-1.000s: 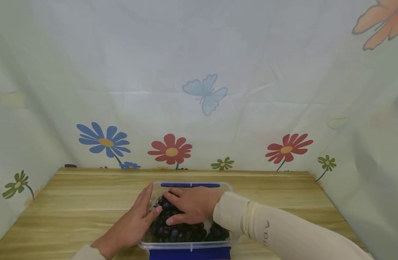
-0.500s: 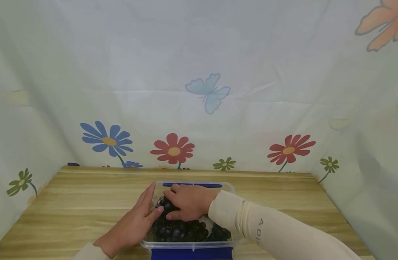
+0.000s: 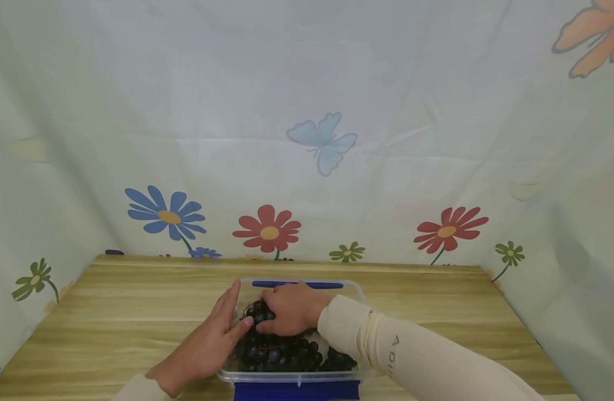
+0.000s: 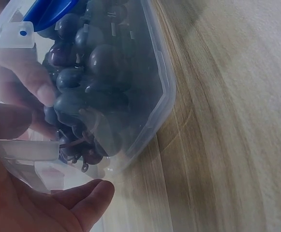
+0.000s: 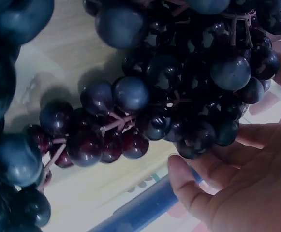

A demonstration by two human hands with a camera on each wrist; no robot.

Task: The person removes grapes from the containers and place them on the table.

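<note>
A clear plastic container [image 3: 266,377] with blue clip flaps holds bunches of dark grapes [image 3: 271,356]. My left hand [image 3: 206,340] holds the container's left wall: its fingers run nearly straight along the outside and the thumb laps over the rim. Inside, my right hand [image 3: 294,309] grips the far-left part of a grape bunch with curled fingers. In the right wrist view, fingers [image 5: 217,169] reach around the end of the bunch [image 5: 188,82], and some fingertips are hidden behind it. The left wrist view shows grapes [image 4: 82,72] through the wall, above the left hand [image 4: 48,208].
The container stands on a wood-grain table [image 3: 136,312]. Its far blue clip [image 3: 327,285] and near blue flap [image 3: 296,391] hang outward. A pale curtain [image 3: 387,83] printed with flowers and a butterfly surrounds the table's back and sides.
My right hand's fingers, flatter over the grapes before, have curled into the bunch, and the hand has drawn slightly away from the near side. My left hand stays at the container wall.
</note>
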